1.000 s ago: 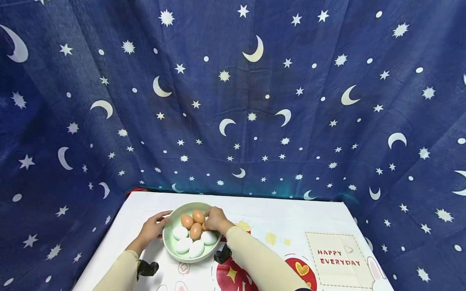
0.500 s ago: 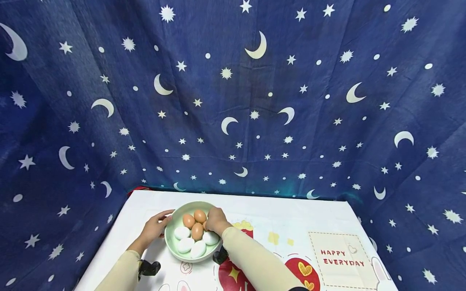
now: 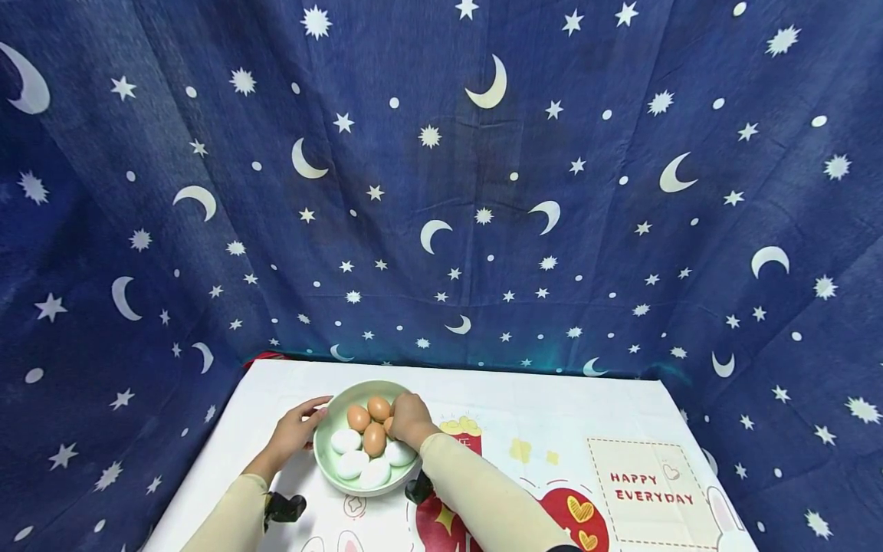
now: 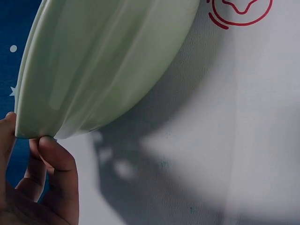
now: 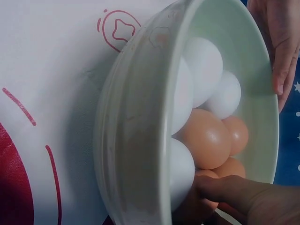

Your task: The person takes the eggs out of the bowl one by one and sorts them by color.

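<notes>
A pale green bowl (image 3: 324,452) stands on the left part of the table, with several white eggs (image 3: 375,473) toward its near side and several brown eggs (image 3: 374,440) toward its far side. My left hand (image 3: 293,429) holds the bowl's left edge, thumb at the rim and bent fingers against the outer wall in the left wrist view. Reaching over the right rim, my right hand (image 3: 411,422) grips a brown egg (image 5: 194,206) inside the bowl. The thumb lies over that egg in the right wrist view, and the hand hides part of it.
The white tablecloth (image 3: 552,399) has printed red and yellow pictures and a "HAPPY EVERYDAY" square (image 3: 651,491) at right. A dark blue curtain (image 3: 441,230) with moons and stars closes off the back and sides. Black wrist devices (image 3: 285,507) sit close to the bowl.
My right hand has settled lower around the brown egg, its fingers closing in. The left hand stays at the bowl's edge. The whole head view has shifted slightly.
</notes>
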